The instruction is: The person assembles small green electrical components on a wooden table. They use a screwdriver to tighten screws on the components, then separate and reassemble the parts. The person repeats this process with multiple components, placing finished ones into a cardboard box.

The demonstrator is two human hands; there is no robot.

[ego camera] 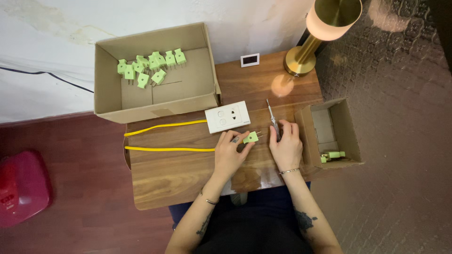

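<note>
My left hand (230, 151) pinches a light green plug (250, 137) against the wooden table (179, 174), its two prongs pointing right. A yellow cable (165, 149) runs from the left up to that hand. My right hand (285, 145) rests beside it, fingers closed around the handle of a screwdriver (272, 118) whose thin shaft points away from me. Just beyond both hands lies a white socket block (228, 116), with another stretch of yellow cable reaching its left side.
A large open cardboard box (107, 94) at the back left holds several green plugs (149, 66). A smaller open box (351, 136) at the right contains one green plug (333, 155). A brass lamp (314, 37) and a small white-framed display (250, 59) stand behind. A red object (21, 186) sits on the floor, left.
</note>
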